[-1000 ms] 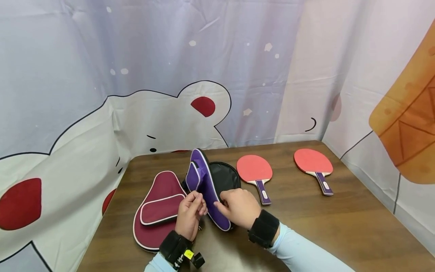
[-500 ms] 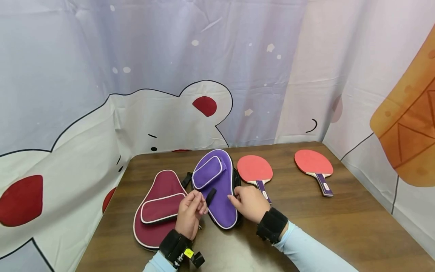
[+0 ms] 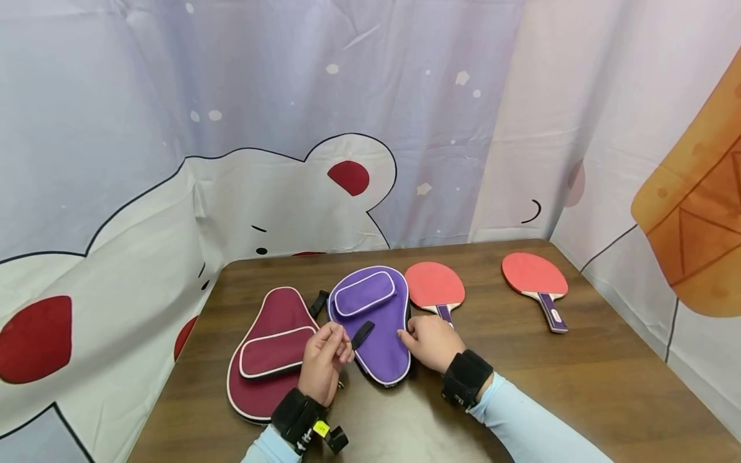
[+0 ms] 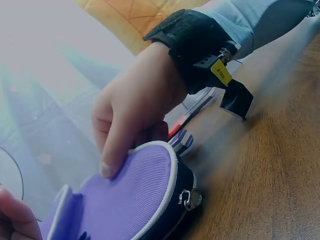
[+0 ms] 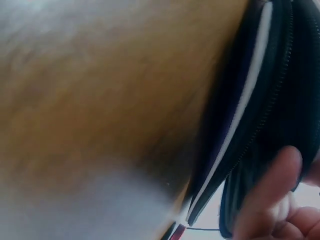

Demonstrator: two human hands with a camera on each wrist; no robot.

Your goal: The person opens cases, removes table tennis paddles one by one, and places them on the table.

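Two views apart: right hand (image 3: 429, 341) fingertips flat on purple case (image 3: 376, 325), zipper pull (image 4: 189, 198) wrist-view only.

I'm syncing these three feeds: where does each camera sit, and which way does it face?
Head: above, facing forward and down at the table; both hands and sleeves show.
Left wrist: low beside the purple case, looking across at the right hand.
Right wrist: close against the case's zip edge; fingers show.
All share the purple case.

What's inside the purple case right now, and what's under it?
The purple case lies closed on the table, its inside hidden. The right hand rests on its right edge; the left hand pinches its black strap. Only table shows around its edges.
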